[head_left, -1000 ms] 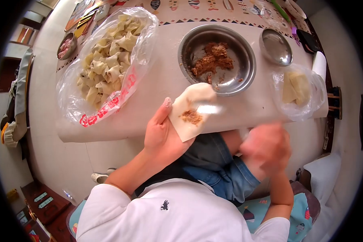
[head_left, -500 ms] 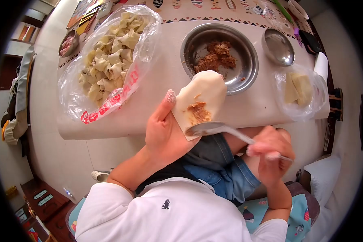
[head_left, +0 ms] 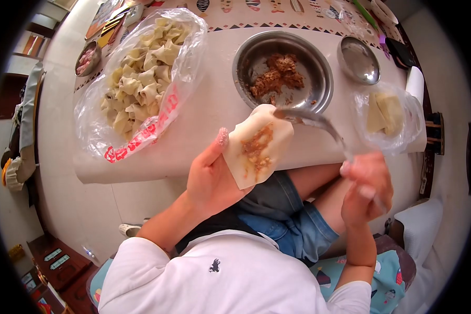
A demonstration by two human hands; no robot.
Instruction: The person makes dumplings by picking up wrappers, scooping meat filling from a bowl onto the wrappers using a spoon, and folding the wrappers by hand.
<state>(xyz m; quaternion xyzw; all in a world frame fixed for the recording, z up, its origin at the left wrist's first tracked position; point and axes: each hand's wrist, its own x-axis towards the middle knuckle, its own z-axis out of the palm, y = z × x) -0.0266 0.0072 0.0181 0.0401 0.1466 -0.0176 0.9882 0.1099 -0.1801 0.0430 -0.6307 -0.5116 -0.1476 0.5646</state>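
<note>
On the palm and fingers of my left hand [head_left: 209,178] lies a pale dough wrapper [head_left: 269,138], with brown filling [head_left: 257,149] smeared along its middle. My thumb rests at the wrapper's left edge. My right hand [head_left: 369,186], slightly blurred, is closed round the handle of a metal spoon [head_left: 324,127]. The spoon's head is at the wrapper's upper right edge, near the rim of a steel bowl [head_left: 327,86]. A lump of reddish-brown filling [head_left: 278,73] sits in that bowl.
Left of the bowl, an open plastic bag [head_left: 193,57] holds several folded dumplings [head_left: 146,78]. A small bowl with pink pieces [head_left: 86,60] stands farther left. To the right are an empty metal bowl [head_left: 359,60] and a plastic bag [head_left: 411,112] with wrappers [head_left: 384,112].
The spoon has moved from the wrapper's lower end up to its upper right edge. The filling is now spread in a longer smear. My left hand has barely moved.
</note>
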